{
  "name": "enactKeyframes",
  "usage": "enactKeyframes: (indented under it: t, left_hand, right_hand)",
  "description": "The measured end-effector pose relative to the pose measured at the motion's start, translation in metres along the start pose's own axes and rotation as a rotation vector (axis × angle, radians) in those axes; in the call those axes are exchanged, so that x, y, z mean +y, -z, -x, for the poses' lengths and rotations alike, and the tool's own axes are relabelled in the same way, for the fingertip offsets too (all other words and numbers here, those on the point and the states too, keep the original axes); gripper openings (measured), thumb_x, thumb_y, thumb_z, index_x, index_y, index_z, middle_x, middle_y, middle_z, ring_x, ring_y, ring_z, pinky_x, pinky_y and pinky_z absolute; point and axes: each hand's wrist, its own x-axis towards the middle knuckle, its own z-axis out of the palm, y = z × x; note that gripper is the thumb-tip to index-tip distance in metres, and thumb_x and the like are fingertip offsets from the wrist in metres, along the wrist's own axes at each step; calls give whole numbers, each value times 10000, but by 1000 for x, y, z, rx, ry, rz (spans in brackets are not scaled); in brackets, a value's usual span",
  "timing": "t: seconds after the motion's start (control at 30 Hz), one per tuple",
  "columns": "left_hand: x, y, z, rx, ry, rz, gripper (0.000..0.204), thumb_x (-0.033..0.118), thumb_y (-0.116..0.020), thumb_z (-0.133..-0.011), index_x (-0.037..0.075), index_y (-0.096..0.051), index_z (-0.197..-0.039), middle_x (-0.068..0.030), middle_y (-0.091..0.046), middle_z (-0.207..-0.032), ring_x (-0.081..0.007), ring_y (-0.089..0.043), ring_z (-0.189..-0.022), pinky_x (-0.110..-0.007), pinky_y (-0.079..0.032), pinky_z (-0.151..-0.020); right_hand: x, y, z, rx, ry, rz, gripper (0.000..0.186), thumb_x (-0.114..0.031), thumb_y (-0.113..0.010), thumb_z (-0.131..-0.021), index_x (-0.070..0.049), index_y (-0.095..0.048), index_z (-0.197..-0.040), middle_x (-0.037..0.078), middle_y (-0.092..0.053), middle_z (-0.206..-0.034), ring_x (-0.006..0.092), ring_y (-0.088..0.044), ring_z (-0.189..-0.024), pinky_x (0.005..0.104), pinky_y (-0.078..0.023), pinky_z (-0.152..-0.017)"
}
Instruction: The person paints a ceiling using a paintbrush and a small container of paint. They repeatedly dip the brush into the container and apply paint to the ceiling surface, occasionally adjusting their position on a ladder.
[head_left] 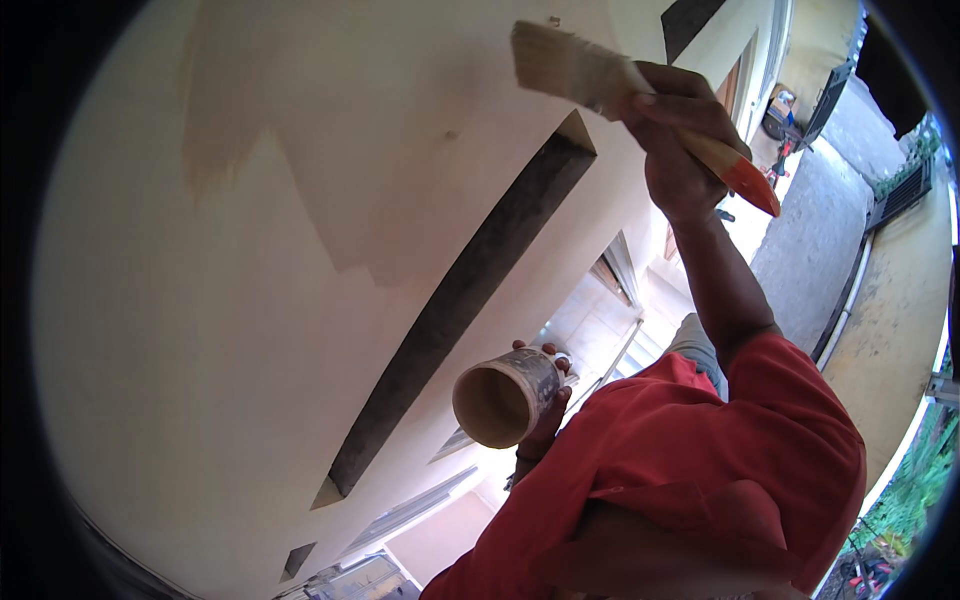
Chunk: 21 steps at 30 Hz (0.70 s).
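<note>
My right hand is raised high at the wall and closed round a paintbrush. The brush has a wooden handle with a red-orange end and wide pale bristles. Its bristles are at the wall surface; I cannot tell whether they touch it. Lower down, my left hand grips a small round paint pot with smeared sides, tilted so its mouth faces up toward me. The inside is coated beige, and how much paint it holds I cannot tell. A darker beige patch with ragged edges marks the cream wall.
A long dark slot is recessed in the wall beside the pot, with another dark opening above. To the right runs a concrete path along a low yellowish wall with a pipe. Green plants grow beyond it.
</note>
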Motion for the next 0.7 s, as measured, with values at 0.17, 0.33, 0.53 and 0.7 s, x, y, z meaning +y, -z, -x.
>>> enactKeyframes:
  t: [0.17,0.33,0.53,0.7]
  left_hand:
    - [-5,-2,0,-7,-11,33,675,419,-756,-1016,262,-468,-1606,-169,-411,-1538,-383,-454,-1414,-539,-622,-947]
    - [-3,-3,1,32,-9,42,667,422,-746,-1022,265,-468,-1607,-173,-413,-1541,-382,-447,-1416,-539,-620,-934]
    - [3,-3,-2,39,22,35,667,411,-747,-1022,278,-466,-1613,-175,-408,-1559,-380,-440,-1421,-535,-619,-935]
    - [5,5,-2,11,30,17,654,396,-755,-1013,297,-494,-1605,-153,-416,-1570,-365,-436,-1433,-541,-617,-939]
  right_hand:
    - [23,13,18,-314,229,422,220,25,-874,-841,-65,-828,-1037,181,-764,-1232,291,-802,-1022,344,-680,-767]
    - [13,24,86,-463,189,551,208,-6,-901,-854,-78,-786,-1011,201,-758,-1169,323,-811,-1070,350,-690,-824]
    - [-14,22,62,-353,193,491,219,17,-868,-886,-66,-781,-1069,229,-756,-1198,317,-805,-990,344,-662,-776]
    - [17,2,54,-407,266,527,177,-70,-889,-855,-61,-810,-1014,221,-741,-1209,313,-785,-1020,359,-666,-805]
